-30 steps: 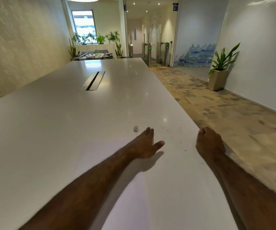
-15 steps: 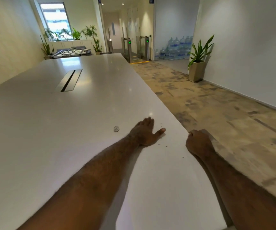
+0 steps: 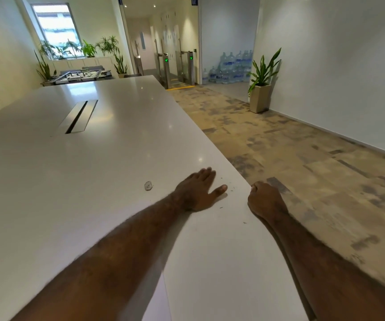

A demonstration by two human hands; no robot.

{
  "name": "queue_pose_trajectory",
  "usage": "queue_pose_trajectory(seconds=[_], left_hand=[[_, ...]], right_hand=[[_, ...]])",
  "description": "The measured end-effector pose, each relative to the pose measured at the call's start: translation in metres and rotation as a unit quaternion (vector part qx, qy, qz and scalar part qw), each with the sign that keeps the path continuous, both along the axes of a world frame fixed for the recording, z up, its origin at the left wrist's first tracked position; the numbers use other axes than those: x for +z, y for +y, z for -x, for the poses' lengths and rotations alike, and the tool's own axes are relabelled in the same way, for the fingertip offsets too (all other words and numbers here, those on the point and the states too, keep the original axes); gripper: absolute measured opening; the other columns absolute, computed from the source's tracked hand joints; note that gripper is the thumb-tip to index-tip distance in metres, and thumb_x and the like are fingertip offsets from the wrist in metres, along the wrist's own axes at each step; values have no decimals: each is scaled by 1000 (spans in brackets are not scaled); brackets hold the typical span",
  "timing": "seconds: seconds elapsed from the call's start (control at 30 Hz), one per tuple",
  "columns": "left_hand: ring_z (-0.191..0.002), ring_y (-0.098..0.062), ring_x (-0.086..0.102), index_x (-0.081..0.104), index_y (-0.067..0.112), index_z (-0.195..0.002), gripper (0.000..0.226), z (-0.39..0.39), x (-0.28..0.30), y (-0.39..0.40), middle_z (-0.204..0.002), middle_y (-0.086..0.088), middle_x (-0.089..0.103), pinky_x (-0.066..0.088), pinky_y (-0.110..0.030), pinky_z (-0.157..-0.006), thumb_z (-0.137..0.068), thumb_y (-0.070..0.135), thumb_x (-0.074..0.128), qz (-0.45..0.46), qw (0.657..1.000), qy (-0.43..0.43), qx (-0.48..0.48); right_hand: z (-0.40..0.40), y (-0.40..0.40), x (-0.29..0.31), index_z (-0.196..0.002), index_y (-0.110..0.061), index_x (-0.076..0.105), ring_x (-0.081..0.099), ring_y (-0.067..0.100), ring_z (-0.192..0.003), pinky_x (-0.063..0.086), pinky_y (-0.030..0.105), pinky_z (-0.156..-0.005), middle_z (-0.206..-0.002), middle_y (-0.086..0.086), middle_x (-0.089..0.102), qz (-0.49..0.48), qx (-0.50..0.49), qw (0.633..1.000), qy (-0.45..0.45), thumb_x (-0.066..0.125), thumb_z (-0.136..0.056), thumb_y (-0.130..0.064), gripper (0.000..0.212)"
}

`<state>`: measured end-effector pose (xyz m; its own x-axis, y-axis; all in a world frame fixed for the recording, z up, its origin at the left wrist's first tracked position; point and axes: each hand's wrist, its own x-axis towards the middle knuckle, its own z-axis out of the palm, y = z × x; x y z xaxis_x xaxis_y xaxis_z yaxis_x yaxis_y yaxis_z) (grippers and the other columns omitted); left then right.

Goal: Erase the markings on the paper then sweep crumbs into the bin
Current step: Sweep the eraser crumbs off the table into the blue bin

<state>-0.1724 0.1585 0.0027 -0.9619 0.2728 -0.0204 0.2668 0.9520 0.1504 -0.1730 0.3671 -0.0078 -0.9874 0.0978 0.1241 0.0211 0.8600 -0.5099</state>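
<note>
My left hand [image 3: 197, 193] lies flat on the white table [image 3: 94, 170], fingers straight and pointing away, thumb spread toward the right edge. Small dark crumbs [image 3: 231, 188] are scattered on the table between that thumb and the edge, with a few more crumbs [image 3: 244, 222] nearer to me. My right hand [image 3: 265, 200] sits at the table's right edge with its fingers curled into a fist. Nothing shows in it, and its fingertips are hidden. A small round grey eraser-like piece [image 3: 148, 186] lies just left of my left hand. No paper or bin is in view.
A cable slot [image 3: 77, 117] is set into the table's middle. Patterned carpet [image 3: 302, 158] runs along the right side. A potted plant [image 3: 259, 93] stands by the white wall, with water bottles [image 3: 228, 68] and entry gates [image 3: 180, 66] beyond.
My left hand has slid right toward the table edge, pushing crumbs that way. My right hand has stayed at the edge. My view has turned slightly right.
</note>
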Motion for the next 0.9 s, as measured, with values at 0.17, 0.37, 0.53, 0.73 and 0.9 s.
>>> queue_pose_trajectory(seconds=[0.17,0.37,0.53,0.73,0.9], left_hand=[[-148,-14,21,25,18,-154,67,-29,9,11,-161,-2,22,18,-34,-121,-100,56,29,-48,985,-20,-162],[-151,-17,3,7,13,-156,108,16,10,-10,-164,-4,2,9,-39,-122,-77,86,-2,20,999,-31,-23],[-150,-11,-2,5,20,-157,77,3,5,29,-164,5,-1,1,-32,-122,-96,66,13,28,990,-37,-132],[-148,-12,19,31,19,-153,59,-40,13,9,-161,2,22,15,-29,-121,-102,50,33,-96,973,-38,-206],[-151,-19,1,6,14,-156,98,-17,4,-27,-164,-5,-1,7,-38,-122,-85,81,6,18,1000,-17,10]], right_hand=[[0,0,1,-108,-3,61,58,32,-102,43,32,-83,-114,18,64,16,-2,1000,-5,38,-96,-13,28],[-2,0,1,-110,-3,61,59,29,-101,41,27,-79,-114,16,65,32,-6,999,-5,37,-97,-12,29],[2,2,1,-109,-5,62,58,29,-99,38,27,-77,-115,15,65,43,-15,999,-29,41,-93,-11,27],[2,6,2,-99,-7,64,54,25,-90,35,25,-74,-111,15,66,82,-22,996,-29,44,-88,-5,22],[0,6,2,-96,-8,67,50,19,-82,35,23,-72,-106,11,68,97,-12,995,-21,44,-86,-4,25]])
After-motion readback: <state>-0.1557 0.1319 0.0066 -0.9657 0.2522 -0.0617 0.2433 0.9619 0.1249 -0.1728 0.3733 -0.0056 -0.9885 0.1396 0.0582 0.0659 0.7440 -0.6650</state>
